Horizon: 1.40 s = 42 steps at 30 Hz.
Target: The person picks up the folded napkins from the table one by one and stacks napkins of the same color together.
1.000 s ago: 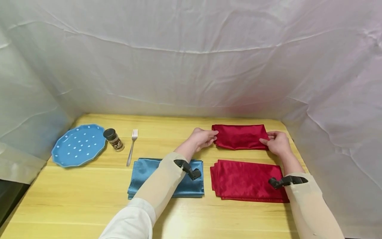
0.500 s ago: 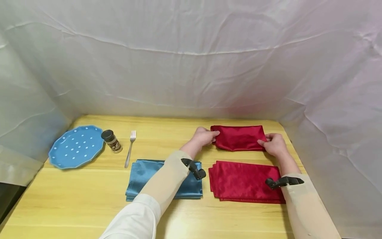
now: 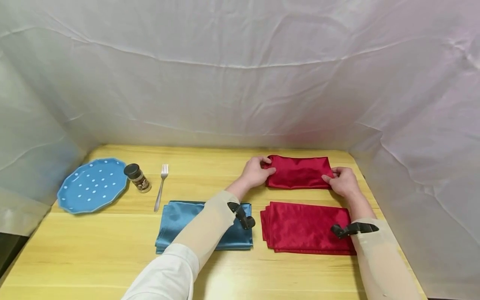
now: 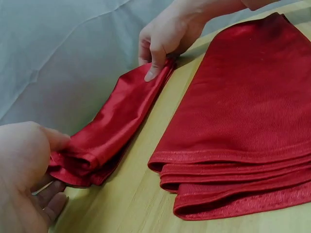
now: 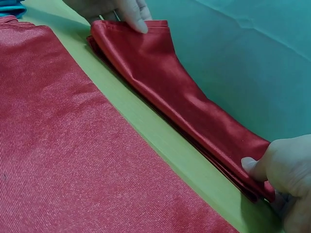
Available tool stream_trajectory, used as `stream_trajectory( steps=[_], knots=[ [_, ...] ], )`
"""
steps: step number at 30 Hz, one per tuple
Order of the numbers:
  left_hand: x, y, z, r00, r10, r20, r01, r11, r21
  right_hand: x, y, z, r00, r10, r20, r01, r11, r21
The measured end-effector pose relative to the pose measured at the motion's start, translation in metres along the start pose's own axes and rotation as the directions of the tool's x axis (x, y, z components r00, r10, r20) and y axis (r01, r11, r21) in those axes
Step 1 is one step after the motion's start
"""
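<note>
A small folded red satin cloth (image 3: pixel 300 172) lies near the back right of the table, a hand at each end. My left hand (image 3: pixel 256 171) pinches its left end, thumb on top and the other fingers around the edge. At the right end my right hand (image 3: pixel 343 181) grips the corner, its thumb (image 5: pixel 250 165) pressing the top layer. The left wrist view shows the stacked folds at the cloth's left end. Closer to me lies a larger folded red cloth (image 3: pixel 307 228), its layered edges (image 4: pixel 233 179) facing left.
A folded blue cloth (image 3: pixel 180 221) lies partly under my left forearm. Farther left are a fork (image 3: pixel 161 189), a seasoning jar with a black lid (image 3: pixel 138 178) and a blue dotted plate (image 3: pixel 91 186). Pale fabric walls (image 3: pixel 225 96) enclose the table (image 3: pixel 93 258) at the back and sides.
My left hand has shifted its hold at the small red cloth's left end, its fingers spread wider along the edge. My right hand keeps its hold. The whole view drifts slightly.
</note>
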State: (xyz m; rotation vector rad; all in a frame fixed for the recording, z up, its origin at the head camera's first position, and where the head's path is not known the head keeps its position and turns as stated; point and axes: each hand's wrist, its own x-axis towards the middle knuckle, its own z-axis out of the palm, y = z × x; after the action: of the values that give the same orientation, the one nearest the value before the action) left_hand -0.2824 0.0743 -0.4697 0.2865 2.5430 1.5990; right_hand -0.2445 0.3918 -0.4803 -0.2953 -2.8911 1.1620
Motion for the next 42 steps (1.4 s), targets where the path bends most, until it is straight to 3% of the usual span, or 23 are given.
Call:
stream_trajectory(
  steps=[8,13,19,27,33,42],
  knots=[
    [-0.002,-0.005,-0.003,0.996,-0.088,0.008,0.088,0.981,-0.172,-0.001,-0.002,0.002,1.000,0.019,0.000,-0.019,1.000,0.009],
    [-0.001,-0.016,-0.003,0.993,-0.112,0.029,0.116,0.964,-0.240,-0.002,-0.003,0.003,1.000,0.005,0.002,-0.005,1.000,-0.002],
    [-0.001,-0.026,-0.003,0.994,-0.102,0.046,0.110,0.964,-0.243,-0.005,-0.005,0.002,1.000,-0.021,-0.005,0.021,1.000,-0.008],
    [0.000,-0.027,0.001,0.994,-0.080,0.077,0.094,0.975,-0.202,-0.003,-0.006,-0.014,0.995,-0.103,0.009,0.103,0.994,-0.045],
    [-0.002,-0.024,0.000,0.992,-0.076,0.097,0.096,0.970,-0.222,-0.003,-0.004,-0.022,0.994,-0.085,0.066,0.080,0.994,0.076],
    [-0.001,-0.026,-0.005,0.991,-0.093,0.093,0.113,0.964,-0.242,-0.003,0.001,-0.022,0.985,-0.091,0.147,0.054,0.970,0.235]
  ],
)
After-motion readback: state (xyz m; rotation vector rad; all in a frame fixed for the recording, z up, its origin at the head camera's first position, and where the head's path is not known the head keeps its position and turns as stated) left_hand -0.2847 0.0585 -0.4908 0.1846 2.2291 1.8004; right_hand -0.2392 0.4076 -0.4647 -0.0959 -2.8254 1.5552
